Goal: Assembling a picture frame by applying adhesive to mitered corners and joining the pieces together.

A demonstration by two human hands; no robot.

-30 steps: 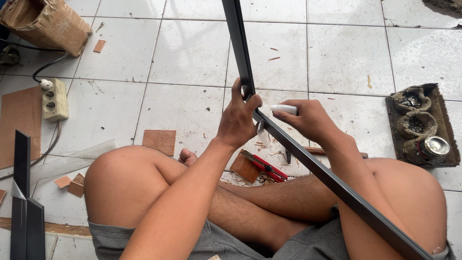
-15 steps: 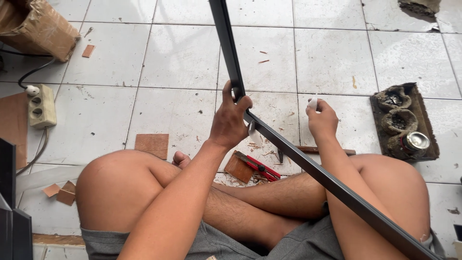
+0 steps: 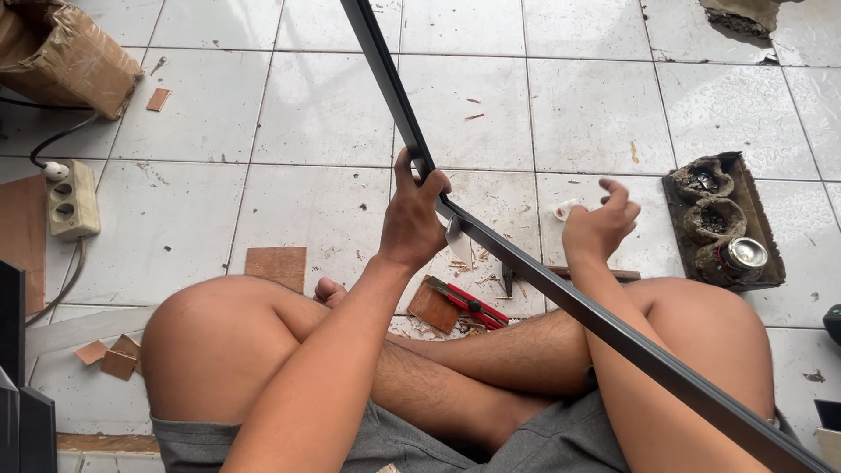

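Black frame (image 3: 526,271) is gripped at its corner by the left hand (image 3: 413,219). Nothing is held by the right hand (image 3: 598,226), its fingers loosely curled just beside the frame.

Frame corner (image 3: 455,215) in left hand (image 3: 412,219), above crossed legs; right hand (image 3: 600,228) to its right — pliers (image 3: 469,302) on floor beneath; power strip (image 3: 72,201) far left; cardboard box (image 3: 70,52) behind it.

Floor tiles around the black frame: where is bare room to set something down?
Bare tiles lie between the power strip and the black frame, and beyond the frame's corner toward the far wall. Crowded: under the left hand, with the red-handled tool, wood scraps and shavings; the tray of cups fills the right.
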